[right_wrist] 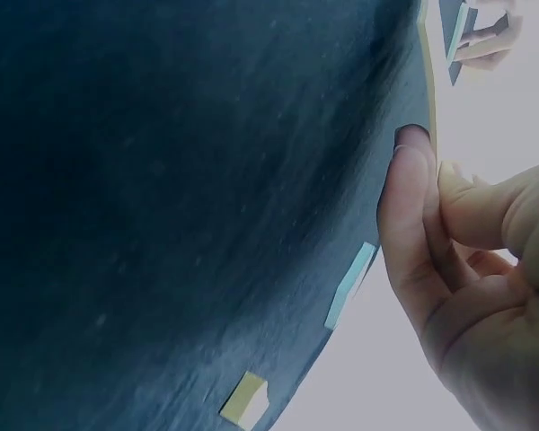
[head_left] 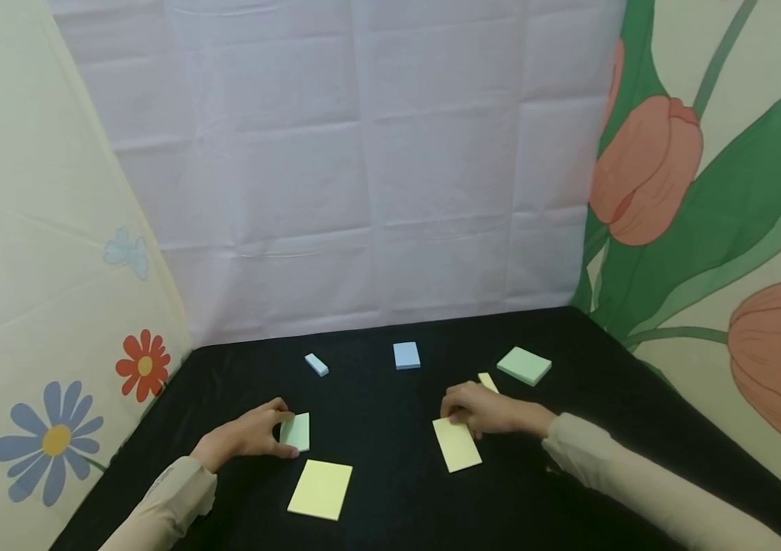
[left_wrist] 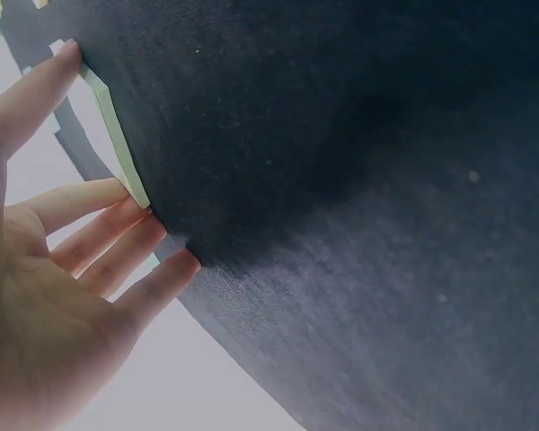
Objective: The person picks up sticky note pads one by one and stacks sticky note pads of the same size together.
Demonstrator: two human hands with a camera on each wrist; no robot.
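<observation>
My left hand (head_left: 252,430) holds a small pale green sticky note pad (head_left: 298,433) by its edges. In the left wrist view, the thumb touches one end of the green pad (left_wrist: 119,139) and the index fingertip touches the other, while the remaining fingers spread toward the black cloth. On the right, my hand (head_left: 483,407) pinches the far end of a yellow rectangular sticky note pad (head_left: 457,448) between thumb and fingers. The right wrist view shows that yellow pad edge-on (right_wrist: 428,72); whether it touches the cloth is unclear.
A yellow square pad (head_left: 320,490) lies near the front. Farther back are a small light blue strip pad (head_left: 317,364), a blue square pad (head_left: 407,355) and a green pad (head_left: 525,365). One narrow yellow pad (head_left: 489,382) sits partly behind my right hand. Black cloth (head_left: 376,413) covers the table.
</observation>
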